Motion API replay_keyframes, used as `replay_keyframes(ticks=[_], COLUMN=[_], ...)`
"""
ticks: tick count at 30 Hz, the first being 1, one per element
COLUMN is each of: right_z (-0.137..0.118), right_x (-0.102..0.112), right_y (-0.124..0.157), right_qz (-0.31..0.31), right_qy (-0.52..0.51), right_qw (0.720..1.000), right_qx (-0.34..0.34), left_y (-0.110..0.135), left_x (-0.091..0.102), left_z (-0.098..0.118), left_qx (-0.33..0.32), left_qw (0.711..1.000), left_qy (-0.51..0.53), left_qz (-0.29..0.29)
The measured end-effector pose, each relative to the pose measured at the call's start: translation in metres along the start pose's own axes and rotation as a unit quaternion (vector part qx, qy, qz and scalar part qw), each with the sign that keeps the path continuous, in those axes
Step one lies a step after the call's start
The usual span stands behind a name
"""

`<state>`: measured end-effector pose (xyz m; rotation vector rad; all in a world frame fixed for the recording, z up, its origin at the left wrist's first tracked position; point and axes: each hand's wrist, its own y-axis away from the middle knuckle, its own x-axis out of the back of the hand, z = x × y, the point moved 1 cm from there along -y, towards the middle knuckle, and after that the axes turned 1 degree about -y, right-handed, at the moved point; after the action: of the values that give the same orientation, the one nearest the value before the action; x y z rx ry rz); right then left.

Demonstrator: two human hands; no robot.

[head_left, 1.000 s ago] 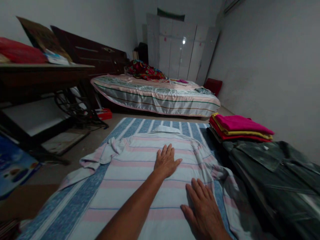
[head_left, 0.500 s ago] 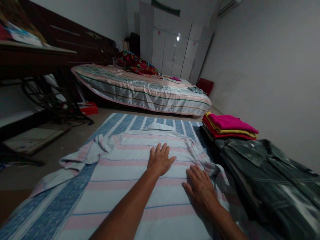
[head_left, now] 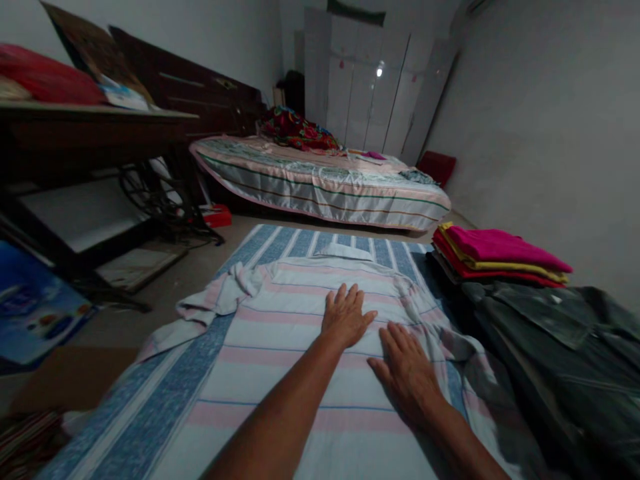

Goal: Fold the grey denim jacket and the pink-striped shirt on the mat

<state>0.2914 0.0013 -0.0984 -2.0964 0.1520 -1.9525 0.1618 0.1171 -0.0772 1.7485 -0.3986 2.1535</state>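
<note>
Hands lie flat on a pink, white and blue striped shirt (head_left: 280, 320), which is spread back-up with its collar at the far end on a blue striped mat (head_left: 165, 393) on the floor. The left hand (head_left: 347, 315) presses on the upper middle of the shirt, its fingers straight, spread a little and gripping nothing. The right hand (head_left: 407, 370) rests palm down just beside it, nearer and to the right, also with open fingers and no hold on the cloth. The shirt's left sleeve lies crumpled at the mat's left edge. To the right of the mat is a stack of folded clothes (head_left: 495, 257) in pink, yellow and red, with a dark green jacket (head_left: 550, 333) spread out nearer. As for containers, a red box (head_left: 439, 167) stands by the far right wall and a smaller red box (head_left: 216, 215) lies on the floor at the left near the bed (head_left: 320, 183); what either holds cannot be seen. The white wardrobe (head_left: 370, 107) at the far end is shut. Against the frame a second ago, the right hand has slid from lower on the shirt toward the far end, closing up on the left hand, which has kept its place. Half a second ago the view had swung away from the dark tabletop (head_left: 90, 127) at the left, and the red bundle on it now shows again.
</note>
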Motion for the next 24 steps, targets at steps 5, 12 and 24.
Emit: replay_keyframes(ticks=[5, 12, 24], right_z=[0.030, 0.025, 0.020], right_x=[-0.010, -0.011, -0.001], right_y=[0.019, 0.026, 0.020], right_qz=[0.027, 0.045, 0.022], right_qy=[0.047, 0.044, -0.005], right_qw=[0.997, 0.997, 0.997], right_qx=[-0.046, -0.048, -0.071], left_y=[0.001, -0.003, -0.017], left_x=[-0.002, 0.005, 0.042], left_z=[-0.001, -0.005, -0.103], left_qx=[-0.001, 0.004, 0.156], left_qw=[1.000, 0.997, 0.982], left_qy=[0.012, 0.044, -0.073], left_qz=[0.000, -0.056, 0.077])
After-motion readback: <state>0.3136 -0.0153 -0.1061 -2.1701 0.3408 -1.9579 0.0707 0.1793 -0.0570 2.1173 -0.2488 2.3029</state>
